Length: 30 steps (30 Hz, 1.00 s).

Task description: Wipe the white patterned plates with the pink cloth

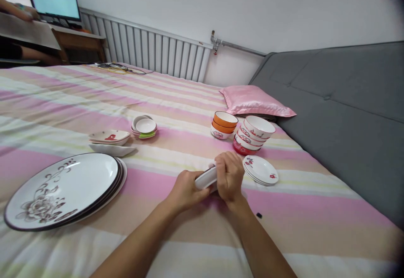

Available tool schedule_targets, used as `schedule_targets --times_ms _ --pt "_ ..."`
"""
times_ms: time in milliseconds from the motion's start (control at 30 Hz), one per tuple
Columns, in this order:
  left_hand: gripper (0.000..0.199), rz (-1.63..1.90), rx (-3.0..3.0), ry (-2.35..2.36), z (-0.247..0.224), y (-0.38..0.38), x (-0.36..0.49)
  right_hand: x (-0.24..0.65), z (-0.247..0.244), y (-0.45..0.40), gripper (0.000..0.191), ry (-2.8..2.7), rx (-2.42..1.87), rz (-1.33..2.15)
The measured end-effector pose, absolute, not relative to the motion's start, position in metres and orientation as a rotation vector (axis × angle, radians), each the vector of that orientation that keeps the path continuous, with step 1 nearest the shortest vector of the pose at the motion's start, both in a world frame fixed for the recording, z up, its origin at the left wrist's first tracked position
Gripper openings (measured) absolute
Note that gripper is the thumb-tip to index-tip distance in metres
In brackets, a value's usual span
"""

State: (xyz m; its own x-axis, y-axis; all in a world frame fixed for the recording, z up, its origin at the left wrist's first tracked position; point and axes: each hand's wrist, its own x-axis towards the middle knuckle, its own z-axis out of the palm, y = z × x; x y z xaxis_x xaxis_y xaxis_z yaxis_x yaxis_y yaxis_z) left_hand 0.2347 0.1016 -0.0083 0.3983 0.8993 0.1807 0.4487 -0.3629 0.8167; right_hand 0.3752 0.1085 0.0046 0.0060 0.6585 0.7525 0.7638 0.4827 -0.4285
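Both my hands are closed around a smooth white ceramic piece (205,178) with a thin dark edge, held just above the striped bedspread. My left hand (188,190) grips its left end, and my right hand (229,176) wraps over its right end. Fingers cover much of it, so its full shape is hidden. Right beside my right hand lies a short stack of small white plates (261,169) with red flowers. Behind it stand stacked white and red bowls (259,127) and a smaller stack topped by orange bowls (225,120).
At left, large oval plates (72,185) with dark rims are stacked. Beyond them are boat-shaped dishes (109,137) and small round dishes (145,126). A black bit (259,215) lies near my right forearm. A pink pillow (255,100) rests by the grey headboard (331,97). Another person's arm (19,10) shows far left.
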Motion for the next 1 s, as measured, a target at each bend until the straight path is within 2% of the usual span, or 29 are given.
schedule_targets --times_ms 167,367,500,767,1000 --pt "0.009 0.862 2.01 1.197 -0.015 0.104 0.236 0.361 0.01 0.099 0.029 -1.93 -1.155 -0.437" --pt "0.011 0.834 1.991 1.201 -0.014 0.104 0.238 0.369 0.002 0.109 0.026 -1.902 -1.1 -0.463" --pt "0.02 0.823 1.906 1.177 -0.012 0.104 0.239 0.38 -0.003 0.119 0.028 -1.708 -1.16 -0.232" --pt "0.021 0.859 1.805 1.242 -0.011 0.107 0.236 0.388 -0.034 0.147 0.037 -0.92 -1.26 0.557" --pt "0.024 0.917 1.774 1.267 -0.011 0.106 0.234 0.382 -0.035 0.148 0.034 -0.725 -1.314 0.692"
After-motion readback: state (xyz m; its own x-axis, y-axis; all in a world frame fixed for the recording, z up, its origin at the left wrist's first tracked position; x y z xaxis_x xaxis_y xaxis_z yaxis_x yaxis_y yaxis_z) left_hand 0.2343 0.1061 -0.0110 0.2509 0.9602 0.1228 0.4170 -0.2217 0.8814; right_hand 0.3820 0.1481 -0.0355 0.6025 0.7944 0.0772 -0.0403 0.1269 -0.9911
